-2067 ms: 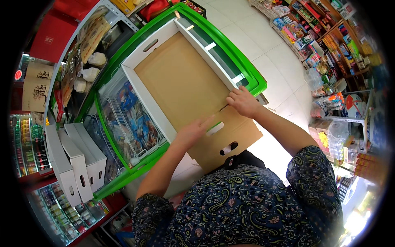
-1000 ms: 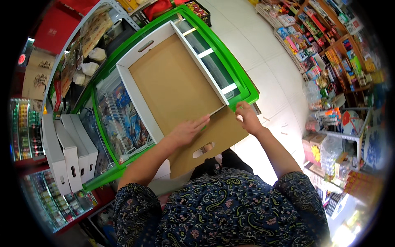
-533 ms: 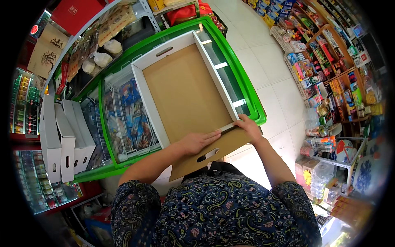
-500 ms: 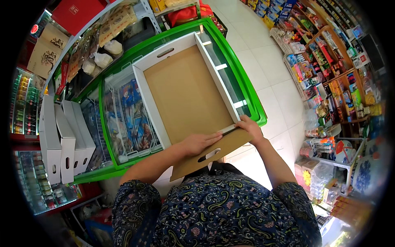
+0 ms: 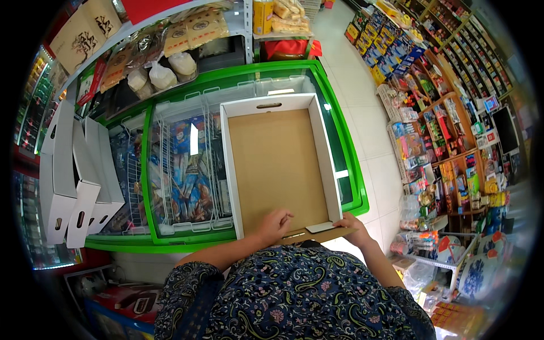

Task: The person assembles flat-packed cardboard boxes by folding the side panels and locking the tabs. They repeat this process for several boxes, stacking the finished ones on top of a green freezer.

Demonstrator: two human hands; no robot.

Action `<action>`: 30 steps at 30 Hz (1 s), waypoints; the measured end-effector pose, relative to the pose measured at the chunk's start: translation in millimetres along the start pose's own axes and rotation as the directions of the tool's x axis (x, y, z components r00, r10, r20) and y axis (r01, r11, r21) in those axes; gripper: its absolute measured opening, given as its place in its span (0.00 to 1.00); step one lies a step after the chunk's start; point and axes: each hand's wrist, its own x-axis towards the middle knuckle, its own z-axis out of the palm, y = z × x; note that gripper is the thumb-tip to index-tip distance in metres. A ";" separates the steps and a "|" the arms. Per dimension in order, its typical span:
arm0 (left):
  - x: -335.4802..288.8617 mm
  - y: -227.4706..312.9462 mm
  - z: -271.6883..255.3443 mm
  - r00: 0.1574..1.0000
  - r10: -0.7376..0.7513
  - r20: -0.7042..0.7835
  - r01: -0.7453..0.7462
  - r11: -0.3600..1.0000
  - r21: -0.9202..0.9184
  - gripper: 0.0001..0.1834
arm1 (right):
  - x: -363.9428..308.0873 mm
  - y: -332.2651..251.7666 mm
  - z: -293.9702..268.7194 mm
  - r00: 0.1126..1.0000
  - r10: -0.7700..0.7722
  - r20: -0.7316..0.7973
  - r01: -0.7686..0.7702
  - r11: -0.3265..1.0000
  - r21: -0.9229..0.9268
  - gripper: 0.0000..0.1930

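Note:
A shallow cardboard box [image 5: 277, 164], white outside and brown inside, lies on the sliding glass of a green-framed chest freezer [image 5: 357, 192]. Its far end wall has an oval hand slot. At the near end, close to my body, a brown end flap [image 5: 331, 234] tilts up, and a small white tab [image 5: 321, 227] shows beside it. My right hand [image 5: 352, 228] grips that flap at the near right corner. Just inside the near left corner is my left hand [image 5: 276, 225], its fingers loosely bent and apart with nothing visible in them.
Several folded white boxes [image 5: 85, 181] stand on the freezer's left end. Packaged goods fill the freezer under glass. Behind it, a shelf holds white bagged items [image 5: 163, 76] and flat packets. Snack racks [image 5: 442, 124] line the right side beyond a tiled aisle [image 5: 362, 124].
My left hand has lifted off the near flap and moved inside the box's near end. The flap is tilted more steeply. My view has turned, so the box appears straighter.

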 end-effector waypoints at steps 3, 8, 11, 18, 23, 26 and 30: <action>-11.0 -3.8 -20.8 0.995 0.096 0.000 -0.096 0.986 0.138 0.10 | 3.0 -0.5 3.6 1.000 -0.019 -0.016 0.019 0.999 0.040 0.11; -53.9 24.3 -107.9 0.973 0.087 0.216 -0.201 0.780 0.592 0.11 | 2.6 -0.8 7.0 1.000 -0.003 -0.031 0.006 0.994 0.112 0.13; -83.4 22.5 -142.6 0.922 0.041 0.386 -0.284 0.748 0.599 0.16 | 10.2 -19.1 -3.9 0.996 0.065 0.069 -0.074 0.988 0.137 0.12; -101.1 -5.2 -122.0 0.966 -0.039 0.257 -0.085 0.887 0.454 0.26 | 19.2 -15.9 -2.6 0.986 0.150 0.071 -0.156 0.983 0.094 0.13; -103.2 -13.8 -91.8 0.990 0.091 -0.107 -0.030 0.880 0.474 0.24 | 11.8 -15.3 28.3 0.944 0.228 -0.240 -0.174 0.958 0.226 0.20; -112.8 -14.8 -77.6 0.953 0.048 -0.298 0.063 0.935 0.350 0.34 | 14.1 -23.2 29.6 0.824 0.467 -0.322 -0.345 0.863 0.368 0.23; -114.5 -20.0 -61.3 0.918 -0.107 -0.382 0.182 0.969 0.167 0.51 | 20.6 -22.5 22.1 0.799 0.478 -0.365 -0.328 0.854 0.403 0.27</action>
